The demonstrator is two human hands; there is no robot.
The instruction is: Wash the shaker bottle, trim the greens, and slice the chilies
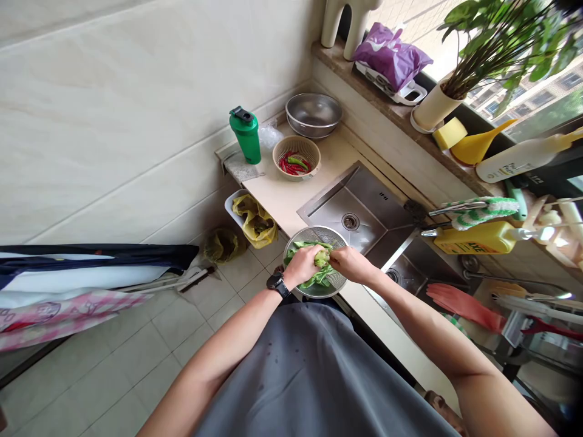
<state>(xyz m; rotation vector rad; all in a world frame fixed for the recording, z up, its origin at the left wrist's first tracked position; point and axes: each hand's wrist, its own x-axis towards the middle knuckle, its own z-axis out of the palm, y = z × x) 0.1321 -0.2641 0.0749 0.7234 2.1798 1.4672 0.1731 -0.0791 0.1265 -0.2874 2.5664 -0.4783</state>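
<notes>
The leafy greens (319,280) are bright green with pale stems, in a silver mesh colander (319,235). Farther off, red and green chillies (295,164) fill a tan basket (296,144) beside a green bottle (247,141) with a black lid (242,115).

Round steel-mesh colander (316,238) of leafy greens (319,278) at edge of counter (291,200), just left of square steel sink (350,209); round woven basket (296,141) of chillies (295,162) upper centre, just below round steel bowl (314,115).
</notes>
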